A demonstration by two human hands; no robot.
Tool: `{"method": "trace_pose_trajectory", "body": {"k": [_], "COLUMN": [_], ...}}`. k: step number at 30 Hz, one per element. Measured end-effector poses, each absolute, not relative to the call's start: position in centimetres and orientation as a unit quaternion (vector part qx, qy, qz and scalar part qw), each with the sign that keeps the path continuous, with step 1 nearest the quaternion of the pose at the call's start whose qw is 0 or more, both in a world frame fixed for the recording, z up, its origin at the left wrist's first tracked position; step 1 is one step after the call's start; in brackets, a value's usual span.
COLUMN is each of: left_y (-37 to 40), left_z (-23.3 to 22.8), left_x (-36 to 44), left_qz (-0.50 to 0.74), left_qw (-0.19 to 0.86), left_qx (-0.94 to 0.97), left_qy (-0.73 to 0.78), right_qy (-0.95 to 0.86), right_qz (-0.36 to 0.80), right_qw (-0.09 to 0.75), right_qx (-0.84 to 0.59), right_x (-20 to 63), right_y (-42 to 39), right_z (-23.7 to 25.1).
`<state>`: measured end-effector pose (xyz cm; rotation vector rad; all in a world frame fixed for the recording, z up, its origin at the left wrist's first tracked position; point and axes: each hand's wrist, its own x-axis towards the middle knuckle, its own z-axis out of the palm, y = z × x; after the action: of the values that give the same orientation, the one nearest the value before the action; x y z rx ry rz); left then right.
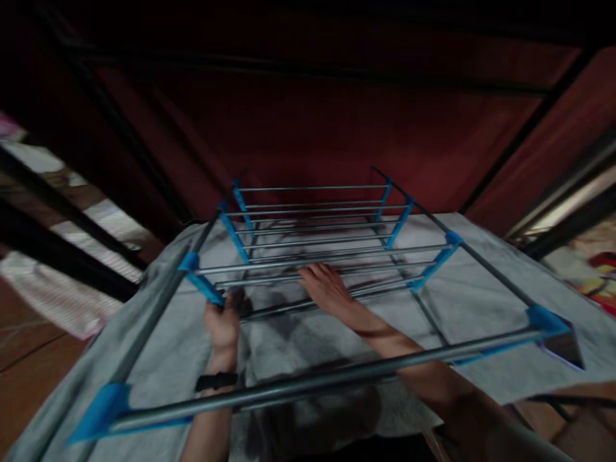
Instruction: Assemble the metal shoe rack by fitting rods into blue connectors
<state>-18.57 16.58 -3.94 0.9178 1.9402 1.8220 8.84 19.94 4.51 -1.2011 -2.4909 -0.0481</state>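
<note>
A rack frame of grey metal tubes (332,375) and blue plastic brackets (436,269) lies on a grey cloth, its tiers running away from me. With a dark band on the wrist, my left hand (224,324) is closed around the lower end of a blue bracket (205,287) on the left side. Some of its fingertips are hidden behind that joint. My right hand (327,290) reaches in between the nearer tubes, its fingers curled over a thin metal crossbar (269,280) near the middle. The right forearm passes under the nearest thick tube.
Wrinkled grey cloth (500,359) covers the surface beneath the rack. A dark red panel (308,128) stands behind it. A dark flat object (565,346) lies by the right front corner. Dark bars (62,250) and pale fabric (52,289) are on the left.
</note>
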Motion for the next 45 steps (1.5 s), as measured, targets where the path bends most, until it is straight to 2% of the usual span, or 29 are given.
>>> {"method": "trace_pose_trajectory", "body": {"k": [6, 12, 20, 27, 32, 45], "left_y": [16.4, 16.8, 17.6, 18.0, 18.0, 18.1], "left_z": [-3.6, -1.5, -0.6, -0.3, -0.1, 0.0], "left_x": [-17.2, -17.1, -17.9, -18.0, -17.8, -17.0], "left_qz": [0.622, 0.675, 0.69, 0.723, 0.739, 0.76], "left_qw": [0.128, 0.063, 0.112, 0.214, 0.242, 0.218], "left_qx": [0.295, 0.335, 0.336, 0.302, 0.265, 0.221], "left_qy": [0.714, 0.654, 0.632, 0.583, 0.57, 0.571], "right_qy": [-0.881, -0.884, -0.889, -0.887, -0.892, -0.902], "right_qz": [-0.007, -0.009, -0.008, -0.004, 0.001, 0.006], "right_qw": [0.189, 0.183, 0.169, 0.179, 0.165, 0.145], "right_qx": [-0.433, -0.431, -0.425, -0.425, -0.421, -0.406], "right_x": [9.2, 9.3, 9.2, 9.1, 9.2, 8.7], "right_y": [19.9, 19.8, 20.6, 20.8, 21.0, 20.8], "right_z": [4.0, 4.3, 4.4, 4.4, 4.3, 5.1]}}
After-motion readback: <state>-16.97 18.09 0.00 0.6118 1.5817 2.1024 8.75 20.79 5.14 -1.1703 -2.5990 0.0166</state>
